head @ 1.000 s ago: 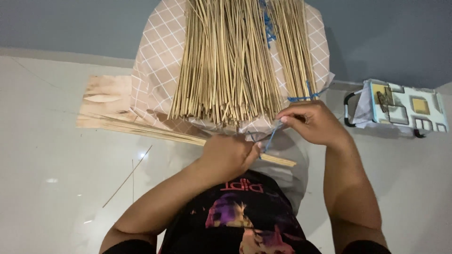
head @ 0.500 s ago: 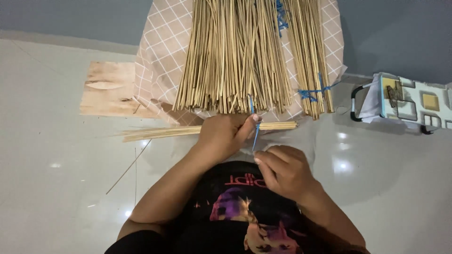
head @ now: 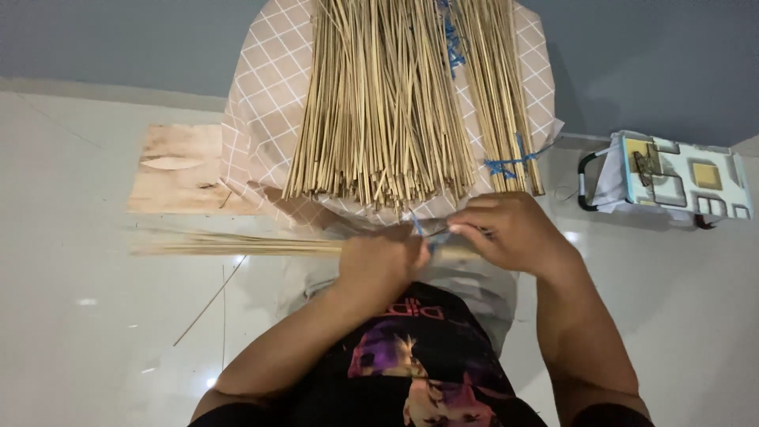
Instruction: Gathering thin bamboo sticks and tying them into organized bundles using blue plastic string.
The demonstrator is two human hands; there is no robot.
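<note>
While the left hand [head: 379, 261] grips a small bundle of thin sticks [head: 237, 245], the right hand [head: 506, 233] pinches blue string [head: 431, 236] around it; the loose stick pile [head: 379, 119] just beyond remains untied.

**Both hands brought together at the body's midline**

The left hand [head: 381, 261] is closed in a fist, knuckles up, its forearm reaching in from the lower left. The right hand [head: 510, 231] is held just beside it, fingers curled and pinched toward the left hand's thumb side. The right forearm is raised steeply, with the wrist bent inward.
</note>
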